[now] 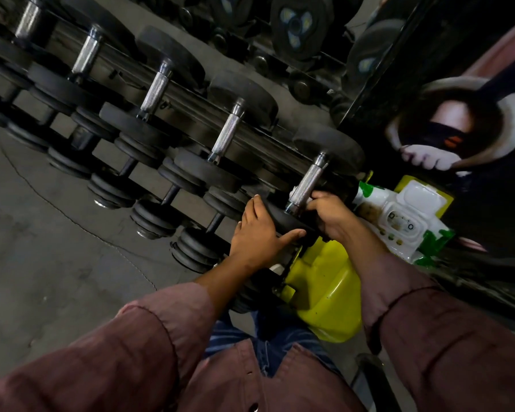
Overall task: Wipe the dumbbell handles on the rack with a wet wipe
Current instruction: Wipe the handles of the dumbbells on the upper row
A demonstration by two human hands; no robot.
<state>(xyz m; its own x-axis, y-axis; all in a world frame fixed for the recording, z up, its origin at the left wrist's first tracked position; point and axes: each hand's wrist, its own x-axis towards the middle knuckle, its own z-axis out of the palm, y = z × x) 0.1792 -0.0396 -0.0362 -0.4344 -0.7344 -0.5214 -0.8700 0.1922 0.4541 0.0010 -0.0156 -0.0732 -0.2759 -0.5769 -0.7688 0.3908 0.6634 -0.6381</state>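
Note:
A row of black dumbbells with knurled chrome handles lies on the rack, running from upper left to lower right. The nearest dumbbell's handle is at centre right. My right hand grips the lower end of this handle with a white wet wipe bunched around it, part of the wipe showing at the handle's left side. My left hand rests on the near black weight head of the same dumbbell, fingers over its top and thumb along its front edge.
A white and green wet wipe pack lies just right of my right hand. A yellow plastic container stands below the hands. More dumbbells fill a lower tier. Weight plates stand behind. Grey floor spreads at the left.

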